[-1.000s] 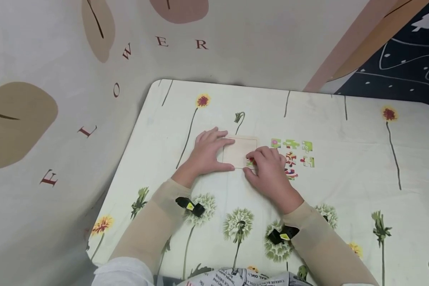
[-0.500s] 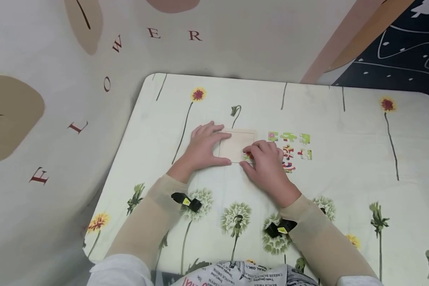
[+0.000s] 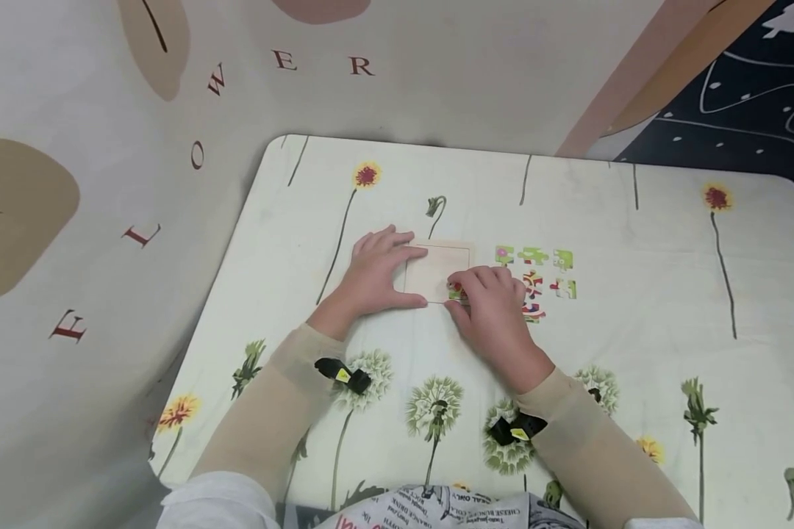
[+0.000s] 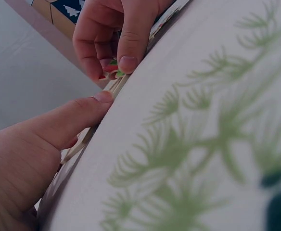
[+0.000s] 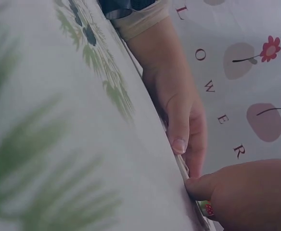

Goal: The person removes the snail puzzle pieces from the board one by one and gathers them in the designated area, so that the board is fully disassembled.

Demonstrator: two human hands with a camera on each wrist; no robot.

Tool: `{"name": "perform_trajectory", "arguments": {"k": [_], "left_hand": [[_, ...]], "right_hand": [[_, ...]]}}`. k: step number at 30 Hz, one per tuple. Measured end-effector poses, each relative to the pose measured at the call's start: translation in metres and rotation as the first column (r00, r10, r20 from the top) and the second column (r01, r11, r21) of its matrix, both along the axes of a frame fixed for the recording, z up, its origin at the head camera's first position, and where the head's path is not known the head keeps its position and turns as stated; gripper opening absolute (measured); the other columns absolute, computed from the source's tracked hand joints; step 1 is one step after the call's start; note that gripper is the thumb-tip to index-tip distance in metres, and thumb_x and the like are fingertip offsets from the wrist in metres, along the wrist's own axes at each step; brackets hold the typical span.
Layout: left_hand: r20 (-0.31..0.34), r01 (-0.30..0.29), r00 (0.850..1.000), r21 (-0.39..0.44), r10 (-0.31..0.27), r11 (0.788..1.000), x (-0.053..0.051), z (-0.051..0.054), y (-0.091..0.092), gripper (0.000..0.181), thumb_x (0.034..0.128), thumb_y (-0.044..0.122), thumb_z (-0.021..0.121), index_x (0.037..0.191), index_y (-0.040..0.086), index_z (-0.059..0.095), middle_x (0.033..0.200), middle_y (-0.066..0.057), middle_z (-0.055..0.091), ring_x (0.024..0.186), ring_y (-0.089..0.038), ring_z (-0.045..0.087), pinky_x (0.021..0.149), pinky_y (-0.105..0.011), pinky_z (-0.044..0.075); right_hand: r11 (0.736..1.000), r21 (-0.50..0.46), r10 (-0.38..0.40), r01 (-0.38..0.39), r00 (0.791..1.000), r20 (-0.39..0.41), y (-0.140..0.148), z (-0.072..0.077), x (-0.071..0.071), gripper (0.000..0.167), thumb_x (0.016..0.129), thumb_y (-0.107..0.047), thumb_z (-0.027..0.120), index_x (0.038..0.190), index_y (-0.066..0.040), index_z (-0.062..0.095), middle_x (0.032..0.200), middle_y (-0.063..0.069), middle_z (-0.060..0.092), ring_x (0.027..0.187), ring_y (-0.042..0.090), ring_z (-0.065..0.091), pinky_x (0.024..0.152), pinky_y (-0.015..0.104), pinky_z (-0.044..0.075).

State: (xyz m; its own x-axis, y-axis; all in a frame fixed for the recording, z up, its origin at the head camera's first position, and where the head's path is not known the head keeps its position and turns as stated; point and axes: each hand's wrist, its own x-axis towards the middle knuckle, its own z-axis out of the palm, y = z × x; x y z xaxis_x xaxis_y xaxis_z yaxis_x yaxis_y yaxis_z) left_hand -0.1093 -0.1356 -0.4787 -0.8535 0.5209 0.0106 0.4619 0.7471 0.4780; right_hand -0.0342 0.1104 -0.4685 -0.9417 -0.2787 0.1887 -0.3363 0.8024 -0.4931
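Observation:
A shallow square wooden puzzle tray lies on the table, its bare pale bottom showing. Around its left side spreads my left hand, index finger at the far edge and thumb along the near edge, both fairly straight. My right hand pinches a colourful jigsaw piece at the tray's near right corner. In the left wrist view, red and green of that piece show beneath the right fingertips. The right wrist view shows part of the piece by the right thumb; the fingers hide the rest.
Several loose jigsaw pieces lie right of the tray, some partly behind the right hand. The flower-print tablecloth covers the table. A pale wall hanging with letters rises behind and to the left.
The head view has shifted slightly. My right hand keeps its pinch on the jigsaw piece at the same corner, its fingers moving only a little. My left hand stays at the tray.

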Motion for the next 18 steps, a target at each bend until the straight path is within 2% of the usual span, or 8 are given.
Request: {"name": "perform_trajectory", "arguments": {"k": [7,11,15,18], "left_hand": [[-0.003,-0.005,1.000,0.000,0.005,1.000,0.001,0.001,-0.002,0.089,0.0770,0.066,0.088,0.150,0.023,0.063,0.166,-0.007,0.043,0.161,-0.035,0.020,0.127,-0.056,0.009],[-0.008,-0.006,1.000,0.011,0.006,1.000,0.003,0.000,-0.004,0.089,0.0764,0.064,0.089,0.150,0.022,0.064,0.166,-0.007,0.043,0.161,-0.036,0.020,0.127,-0.057,0.009],[-0.010,-0.001,1.000,0.018,0.001,1.000,0.002,0.000,-0.003,0.088,0.0762,0.064,0.090,0.149,0.022,0.064,0.166,-0.007,0.044,0.161,-0.036,0.021,0.127,-0.056,0.009],[-0.014,0.003,1.000,0.022,-0.002,1.000,0.001,0.000,-0.001,0.088,0.0761,0.064,0.090,0.149,0.022,0.064,0.166,-0.007,0.044,0.161,-0.035,0.021,0.127,-0.056,0.009]], "right_hand": [[0.998,-0.045,-0.032,0.032,0.999,0.005,0.000,0.000,-0.001,0.034,0.093,-0.024,0.085,0.123,-0.012,0.075,0.120,0.008,0.071,0.114,0.035,0.051,0.097,0.059,0.032],[0.996,-0.080,-0.032,0.029,0.999,-0.030,0.003,-0.003,-0.001,0.036,0.092,-0.025,0.086,0.125,-0.012,0.076,0.121,0.007,0.073,0.113,0.033,0.053,0.097,0.060,0.032],[0.986,-0.164,0.003,-0.027,0.990,-0.141,0.015,-0.005,0.000,0.038,0.092,-0.021,0.087,0.127,-0.010,0.078,0.125,0.007,0.075,0.114,0.033,0.054,0.099,0.063,0.028],[0.973,-0.215,0.029,-0.084,0.968,-0.248,0.030,-0.006,-0.001,0.040,0.089,-0.018,0.089,0.126,-0.008,0.079,0.125,0.008,0.075,0.113,0.033,0.056,0.099,0.064,0.027]]}}
